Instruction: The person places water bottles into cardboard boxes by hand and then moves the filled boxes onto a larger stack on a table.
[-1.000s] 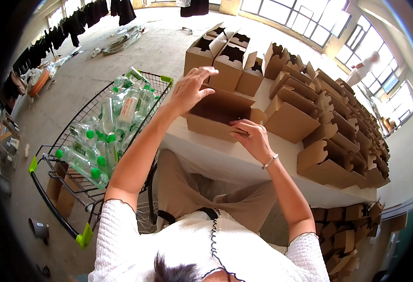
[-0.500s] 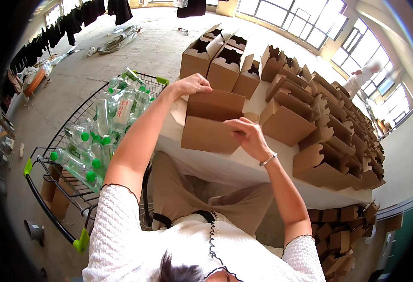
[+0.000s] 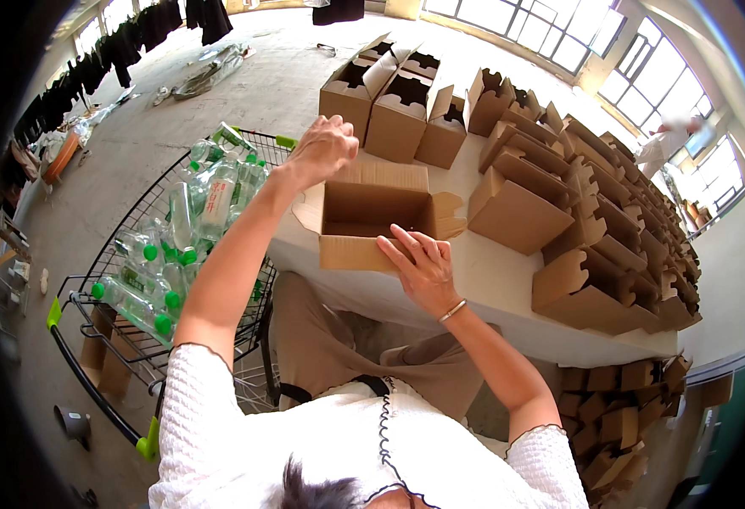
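An opened cardboard box (image 3: 372,220) sits on the pale surface (image 3: 476,259) in front of the person, its side flaps spread outward and its top uncovered. The right hand (image 3: 422,270) lies mostly open, fingers stretched and loosely parted over the box's near side. The left hand (image 3: 325,153) is curled above the far left corner; whether it grips a flap, I cannot tell. Other open boxes (image 3: 402,127) stand behind, rows of brown cartons (image 3: 521,210) fill the right, and green-capped bottles (image 3: 217,204) lie heaped in a wire cart (image 3: 86,383) at left
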A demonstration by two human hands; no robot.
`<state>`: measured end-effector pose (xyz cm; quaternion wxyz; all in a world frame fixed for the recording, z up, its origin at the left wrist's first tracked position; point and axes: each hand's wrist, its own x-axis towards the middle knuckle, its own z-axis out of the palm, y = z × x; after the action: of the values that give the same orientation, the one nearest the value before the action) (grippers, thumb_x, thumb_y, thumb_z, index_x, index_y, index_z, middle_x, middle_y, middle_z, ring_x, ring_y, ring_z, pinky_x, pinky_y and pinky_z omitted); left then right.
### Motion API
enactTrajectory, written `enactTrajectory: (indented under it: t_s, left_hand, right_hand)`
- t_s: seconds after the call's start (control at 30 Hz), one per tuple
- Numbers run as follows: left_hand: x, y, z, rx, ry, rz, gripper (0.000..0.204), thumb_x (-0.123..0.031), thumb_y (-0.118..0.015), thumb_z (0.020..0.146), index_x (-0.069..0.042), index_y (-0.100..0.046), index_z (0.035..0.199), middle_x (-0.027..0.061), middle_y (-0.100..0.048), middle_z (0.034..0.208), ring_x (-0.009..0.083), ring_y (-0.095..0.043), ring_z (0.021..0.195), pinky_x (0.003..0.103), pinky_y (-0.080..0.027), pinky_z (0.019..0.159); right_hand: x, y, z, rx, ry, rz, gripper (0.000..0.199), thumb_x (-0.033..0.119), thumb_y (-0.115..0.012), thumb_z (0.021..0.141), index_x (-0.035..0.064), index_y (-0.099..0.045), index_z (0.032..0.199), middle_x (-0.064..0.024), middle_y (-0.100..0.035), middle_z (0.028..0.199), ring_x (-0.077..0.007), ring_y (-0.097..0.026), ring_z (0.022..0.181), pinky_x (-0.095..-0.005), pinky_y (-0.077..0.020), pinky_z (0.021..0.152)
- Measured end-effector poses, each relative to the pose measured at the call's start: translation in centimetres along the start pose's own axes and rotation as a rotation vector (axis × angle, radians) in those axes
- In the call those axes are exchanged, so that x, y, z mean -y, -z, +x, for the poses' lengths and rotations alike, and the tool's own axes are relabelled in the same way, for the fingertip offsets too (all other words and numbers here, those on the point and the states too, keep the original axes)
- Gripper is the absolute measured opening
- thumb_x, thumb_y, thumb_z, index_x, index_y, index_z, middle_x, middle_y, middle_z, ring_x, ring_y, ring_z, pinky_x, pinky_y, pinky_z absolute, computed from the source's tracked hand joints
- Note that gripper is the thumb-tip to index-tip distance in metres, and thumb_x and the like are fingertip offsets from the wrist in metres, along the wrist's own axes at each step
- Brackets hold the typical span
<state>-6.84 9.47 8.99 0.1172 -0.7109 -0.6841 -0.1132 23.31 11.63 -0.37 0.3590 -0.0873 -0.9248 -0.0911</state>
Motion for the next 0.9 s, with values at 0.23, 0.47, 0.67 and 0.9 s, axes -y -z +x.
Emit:
enactTrajectory:
  t_s: [0.23,0.47,0.67,0.9]
  left_hand:
    - [-6.4,-1.5,-8.2,0.072,0.038,-0.098,0.107,-0.073,-0.069,0.082,0.0,-0.038,0.154,0.021,-0.03,0.164,0.0333,-0.014,0.157,0.052,-0.009,0.129]
    - [-3.0,0.4,-9.0,0.334,0.144,-0.386,0.151,-0.069,-0.089,0.057,-0.019,0.001,0.168,0.0237,0.008,0.172,0.0392,0.008,0.16,0.053,-0.005,0.13]
    - [-2.0,-3.0,-8.2,0.328,0.087,-0.583,0.156,-0.056,-0.096,0.054,-0.014,0.001,0.168,0.0252,0.009,0.172,0.0438,0.003,0.159,0.053,-0.017,0.129]
    - [-1.2,-3.7,-5.0,0.286,0.152,-0.557,0.144,-0.049,-0.094,0.051,-0.01,-0.017,0.166,0.025,-0.012,0.17,0.0436,-0.012,0.157,0.051,-0.019,0.128]
  right_hand:
    - [-0.3,1.9,0.6,0.126,-0.109,0.2,0.053,0.033,-0.079,0.086,0.0184,-0.068,0.135,-0.0067,-0.055,0.149,-0.0258,-0.054,0.126,-0.0409,-0.0427,0.102]
    - [-5.3,3.8,5.9,0.35,-0.101,0.32,0.103,0.057,-0.089,0.067,0.0222,-0.047,0.155,-0.0191,-0.03,0.165,-0.0409,-0.022,0.155,-0.0557,-0.0261,0.124]
    - [-6.9,1.2,7.1,0.727,-0.246,0.352,0.136,0.064,-0.093,0.054,0.0162,-0.028,0.164,-0.025,-0.018,0.169,-0.0433,-0.011,0.158,-0.062,-0.0206,0.124]
    - [-7.1,1.5,5.4,0.635,-0.362,0.246,0.127,0.057,-0.091,0.062,0.0128,-0.028,0.163,-0.0245,-0.026,0.166,-0.0414,-0.025,0.153,-0.0534,-0.0247,0.124]
